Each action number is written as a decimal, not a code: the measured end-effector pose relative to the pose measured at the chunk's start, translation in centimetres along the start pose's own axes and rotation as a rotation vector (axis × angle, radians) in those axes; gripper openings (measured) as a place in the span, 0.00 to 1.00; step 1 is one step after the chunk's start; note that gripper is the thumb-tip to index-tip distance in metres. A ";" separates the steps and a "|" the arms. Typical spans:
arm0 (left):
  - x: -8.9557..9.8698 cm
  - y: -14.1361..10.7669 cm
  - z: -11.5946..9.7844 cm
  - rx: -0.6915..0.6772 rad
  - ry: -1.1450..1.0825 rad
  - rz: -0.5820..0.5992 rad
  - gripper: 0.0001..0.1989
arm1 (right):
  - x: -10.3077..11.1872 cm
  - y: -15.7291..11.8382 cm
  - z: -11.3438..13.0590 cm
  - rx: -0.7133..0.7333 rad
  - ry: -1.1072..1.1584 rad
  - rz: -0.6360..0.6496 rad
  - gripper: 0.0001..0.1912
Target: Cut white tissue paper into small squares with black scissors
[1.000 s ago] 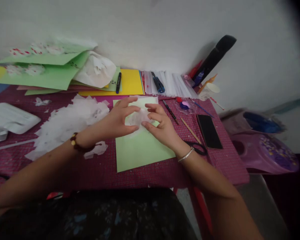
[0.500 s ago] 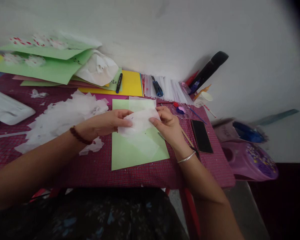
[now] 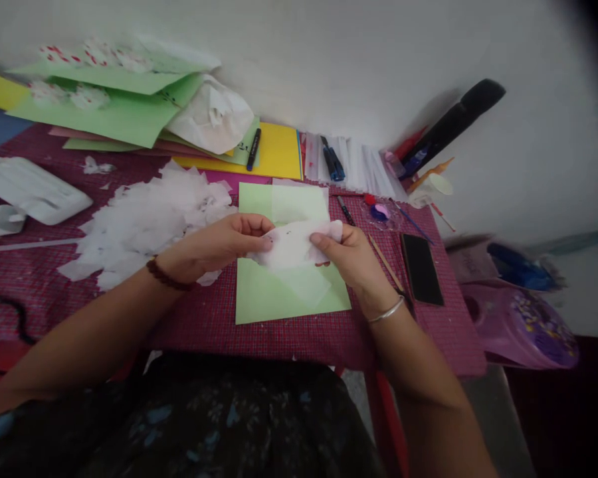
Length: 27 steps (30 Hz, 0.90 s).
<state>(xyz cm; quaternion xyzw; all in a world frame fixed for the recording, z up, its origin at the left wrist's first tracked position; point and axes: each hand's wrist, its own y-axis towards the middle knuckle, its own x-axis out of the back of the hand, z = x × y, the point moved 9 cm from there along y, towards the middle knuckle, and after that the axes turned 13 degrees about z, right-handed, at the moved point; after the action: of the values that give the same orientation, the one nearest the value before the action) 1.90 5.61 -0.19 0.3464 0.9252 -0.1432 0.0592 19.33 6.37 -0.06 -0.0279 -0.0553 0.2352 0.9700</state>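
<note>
A piece of thin white paper (image 3: 290,245), held between the two hands over a light green sheet (image 3: 266,299), is the thing being worked; the step in hand appears to be handling or shaping this piece. The left hand (image 3: 234,240) pinches its left end and the right hand (image 3: 353,260) its right end, each grip closed with the thumb on the near face. The next move seems to call for light, even finger pressure, since paper this thin could tear. The piece is soft, slightly creased and marked with a few small dark specks; whether its lower edge touches the green sheet cannot be told. Beneath it, a translucent paper (image 3: 306,287) lies flat on the green sheet. To the left, a heap of white paper scraps (image 3: 144,216) spreads over the tabletop (image 3: 204,332); to the right lie a pencil (image 3: 385,260) and a phone (image 3: 422,269).
</note>
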 end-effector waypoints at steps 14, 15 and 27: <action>2.0 -0.6 0.7 -0.083 -0.198 -0.162 0.08 | 2.2 0.0 -1.4 -0.049 0.010 -0.087 0.16; 2.1 -0.7 0.6 -0.098 -0.199 -0.179 0.08 | 2.2 0.1 -1.5 -0.049 0.023 -0.079 0.16; 3.3 -1.8 -0.9 -0.213 -0.254 -0.268 0.04 | 1.3 -0.4 0.9 -0.033 0.068 0.052 0.12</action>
<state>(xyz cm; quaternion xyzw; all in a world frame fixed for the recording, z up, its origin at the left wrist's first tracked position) -1.73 6.67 0.39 0.1909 0.9580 -0.0938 0.1923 20.60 6.65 1.00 -0.0533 -0.0252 0.2584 0.9642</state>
